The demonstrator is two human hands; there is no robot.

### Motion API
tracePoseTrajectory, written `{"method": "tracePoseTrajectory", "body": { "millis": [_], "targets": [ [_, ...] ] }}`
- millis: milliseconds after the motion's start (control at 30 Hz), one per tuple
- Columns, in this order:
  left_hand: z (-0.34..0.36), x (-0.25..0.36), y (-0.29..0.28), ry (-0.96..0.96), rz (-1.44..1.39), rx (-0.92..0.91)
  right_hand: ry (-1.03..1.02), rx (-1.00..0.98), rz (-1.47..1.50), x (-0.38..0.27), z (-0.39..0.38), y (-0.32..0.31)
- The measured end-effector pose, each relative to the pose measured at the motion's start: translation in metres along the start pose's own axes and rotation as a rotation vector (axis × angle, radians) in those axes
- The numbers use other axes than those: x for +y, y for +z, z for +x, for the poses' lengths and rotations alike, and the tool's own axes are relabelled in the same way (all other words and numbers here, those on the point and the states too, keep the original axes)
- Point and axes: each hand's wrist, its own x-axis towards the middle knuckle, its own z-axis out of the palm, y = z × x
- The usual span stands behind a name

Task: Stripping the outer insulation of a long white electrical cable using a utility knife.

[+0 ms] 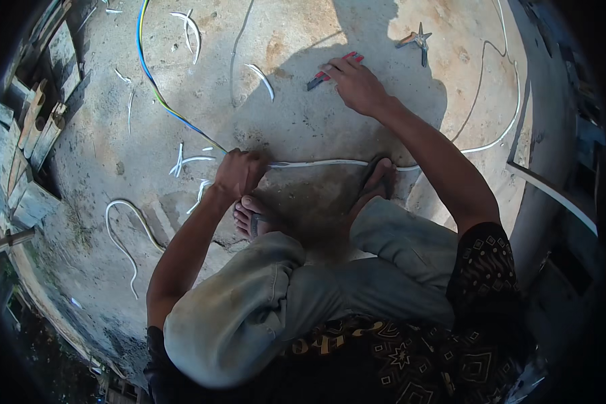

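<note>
A white cable [316,163] runs across the middle of a concrete floor [357,138], its blue and yellow-green wires [170,110] bare of sheath toward the far edge. My left hand [240,174] is closed on it where the white gives way to colour. My right foot [378,174], in a sandal, appears to pin it. Farther out, my right hand [358,86] has its fingers curled on a red cutter [322,77]; I cannot tell whether it is lifted. If the blade slips along the sheath, I judge it could cut my left hand or exposed toes; pressed too deep, it could nick the wires. A loose foot could let the cable roll. Pliers [419,44] lie beyond; curled offcuts [260,81] litter the floor toward its left edge, where splintered boards [64,60] are piled.
</note>
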Motion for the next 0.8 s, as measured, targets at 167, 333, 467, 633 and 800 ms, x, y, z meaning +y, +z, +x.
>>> {"method": "tracePoseTrajectory", "body": {
  "millis": [167, 333, 467, 633, 800],
  "targets": [
    [-0.001, 0.004, -0.004, -0.123, -0.17, 0.101, -0.197, 0.076, -0.238, 0.023, 0.005, 0.019],
    [0.005, 0.009, 0.008, -0.156, -0.208, 0.076, -0.16, -0.105, -0.106, 0.015, 0.009, 0.012],
    [0.014, 0.019, 0.012, -0.049, -0.215, 0.118, -0.194, -0.312, 0.192, -0.025, -0.017, 0.01],
    [0.022, 0.012, 0.004, -0.12, -0.214, -0.03, -0.086, -0.59, 0.254, -0.091, -0.039, 0.02],
    [0.03, 0.005, 0.002, -0.161, -0.228, -0.051, -0.097, -0.538, 0.222, -0.117, -0.048, 0.038]
  ]
}}
